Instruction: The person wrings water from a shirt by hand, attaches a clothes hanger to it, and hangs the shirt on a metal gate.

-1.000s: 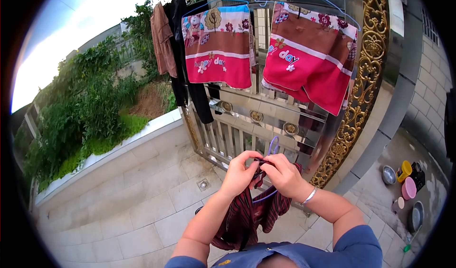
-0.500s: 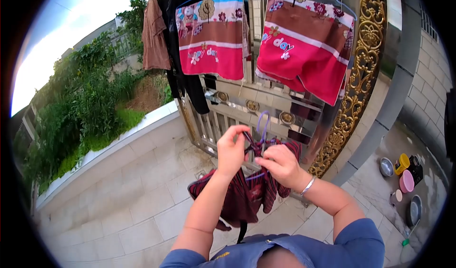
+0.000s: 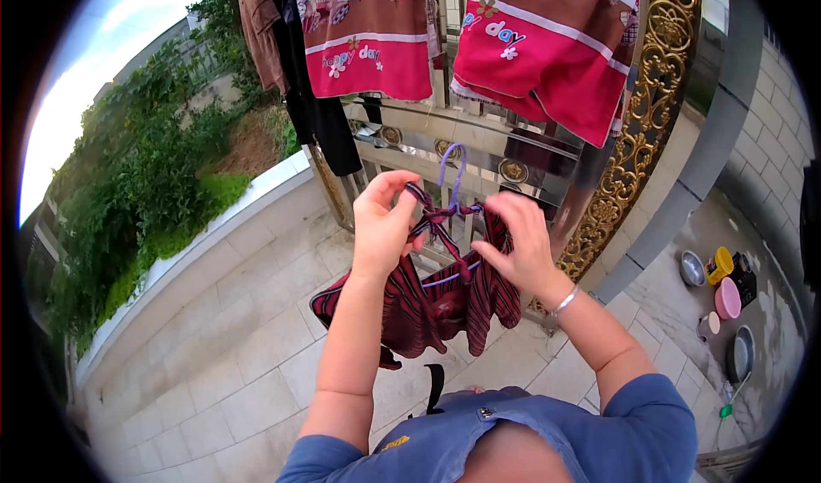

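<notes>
A dark red striped garment [image 3: 410, 312] hangs on a purple hanger [image 3: 454, 166], whose hook stands up between my hands. My left hand [image 3: 385, 222] pinches a striped strap of the garment, left of the hook. That strap is looped or knotted below the hook, with one end hanging down. On the right side, my right hand [image 3: 520, 239] has its fingers apart beside the hanger and the garment's right shoulder, with nothing gripped between them. The lower part of the garment drapes between my forearms.
Two pink and brown cloths [image 3: 368, 64] [image 3: 547, 55] and dark clothing [image 3: 329, 132] hang on a metal gate [image 3: 547, 154]. A low white-topped wall [image 3: 214, 218] borders plants on the left. Basins, including a pink one [image 3: 728, 298], stand at the right.
The hook and garment have shifted left and the hook stands higher. My right hand has let go of the strap and opened. My left hand has moved left, and the view has tilted down.
</notes>
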{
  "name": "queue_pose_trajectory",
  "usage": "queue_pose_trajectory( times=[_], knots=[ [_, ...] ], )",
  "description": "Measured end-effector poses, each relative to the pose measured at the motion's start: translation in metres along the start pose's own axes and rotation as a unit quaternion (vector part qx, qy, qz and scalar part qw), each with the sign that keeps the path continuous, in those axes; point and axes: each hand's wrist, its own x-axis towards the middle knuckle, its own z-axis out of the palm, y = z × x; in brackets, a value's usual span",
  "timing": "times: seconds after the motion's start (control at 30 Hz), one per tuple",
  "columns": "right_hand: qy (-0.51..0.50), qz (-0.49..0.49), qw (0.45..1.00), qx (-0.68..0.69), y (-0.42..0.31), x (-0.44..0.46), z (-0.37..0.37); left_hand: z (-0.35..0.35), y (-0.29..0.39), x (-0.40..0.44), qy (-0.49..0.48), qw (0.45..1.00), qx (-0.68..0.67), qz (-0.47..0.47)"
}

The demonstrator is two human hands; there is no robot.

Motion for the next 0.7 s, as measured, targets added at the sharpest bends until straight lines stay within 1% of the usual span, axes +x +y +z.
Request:
queue_pose_trajectory(
  times=[0.03, 0.07, 0.1, 0.13, 0.17, 0.2, 0.23, 0.27, 0.3, 0.33, 0.37, 0.4, 0.43, 0.47, 0.5, 0.57, 0.6, 0.63, 0.67, 0.7],
  knots=[
    [-0.007, 0.034, 0.999, -0.021, 0.007, 0.003, 0.004, -0.002, 0.003, 0.001, -0.016, 1.000, -0.010, 0.004],
    [-0.072, 0.037, 0.996, -0.046, 0.018, 0.002, 0.008, -0.001, 0.009, 0.000, -0.034, 0.999, -0.019, -0.009],
    [-0.093, 0.023, 0.993, -0.062, 0.024, 0.004, 0.013, -0.001, 0.013, 0.000, -0.053, 0.998, -0.029, -0.020],
    [-0.161, 0.108, 0.981, 0.000, 0.033, 0.003, 0.017, -0.004, 0.011, 0.003, -0.058, 0.997, -0.030, -0.029],
    [-0.228, 0.192, 0.953, 0.061, 0.039, -0.001, 0.021, -0.008, 0.009, 0.006, -0.062, 0.997, -0.031, -0.038],
    [-0.170, 0.247, 0.937, 0.177, 0.040, -0.005, 0.028, -0.012, 0.010, 0.009, -0.073, 0.995, -0.035, -0.066],
    [-0.156, 0.226, 0.947, 0.164, 0.038, -0.004, 0.028, -0.017, 0.008, 0.011, -0.069, 0.995, -0.036, -0.068],
    [-0.151, 0.232, 0.944, 0.182, 0.038, -0.005, 0.031, -0.023, 0.005, 0.014, -0.088, 0.994, -0.006, -0.061],
    [-0.146, 0.238, 0.939, 0.200, 0.037, -0.006, 0.035, -0.028, 0.002, 0.015, -0.107, 0.992, 0.025, -0.056],
    [-0.137, 0.244, 0.935, 0.220, 0.035, -0.005, 0.039, -0.030, 0.006, 0.012, -0.116, 0.987, 0.081, -0.070],
    [-0.128, 0.250, 0.929, 0.240, 0.033, -0.003, 0.041, -0.037, 0.002, 0.014, -0.111, 0.988, 0.081, -0.073],
    [-0.137, 0.282, 0.913, 0.261, 0.030, -0.001, 0.044, -0.045, -0.006, 0.018, -0.123, 0.985, 0.112, -0.046],
    [-0.140, 0.282, 0.912, 0.264, 0.028, 0.002, 0.045, -0.051, -0.008, 0.019, -0.134, 0.980, 0.144, -0.019],
    [-0.139, 0.284, 0.910, 0.267, 0.025, 0.005, 0.045, -0.055, -0.004, 0.014, -0.135, 0.982, 0.120, -0.050],
    [-0.138, 0.287, 0.909, 0.269, 0.022, 0.007, 0.045, -0.061, -0.007, 0.013, -0.133, 0.982, 0.121, -0.051],
    [-0.130, 0.299, 0.902, 0.284, 0.018, 0.012, 0.045, -0.073, -0.020, 0.013, -0.119, 0.986, 0.118, -0.021],
    [-0.128, 0.309, 0.897, 0.289, 0.016, 0.015, 0.042, -0.079, -0.026, 0.011, -0.112, 0.980, 0.165, -0.006],
    [-0.126, 0.319, 0.892, 0.293, 0.016, 0.016, 0.041, -0.085, -0.030, 0.009, -0.110, 0.980, 0.165, -0.007],
    [-0.120, 0.297, 0.909, 0.267, 0.018, 0.015, 0.042, -0.089, -0.033, 0.008, -0.127, 0.978, 0.164, -0.002],
    [-0.122, 0.297, 0.909, 0.267, 0.018, 0.015, 0.042, -0.092, -0.036, 0.006, -0.144, 0.976, 0.163, 0.003]
  ],
)
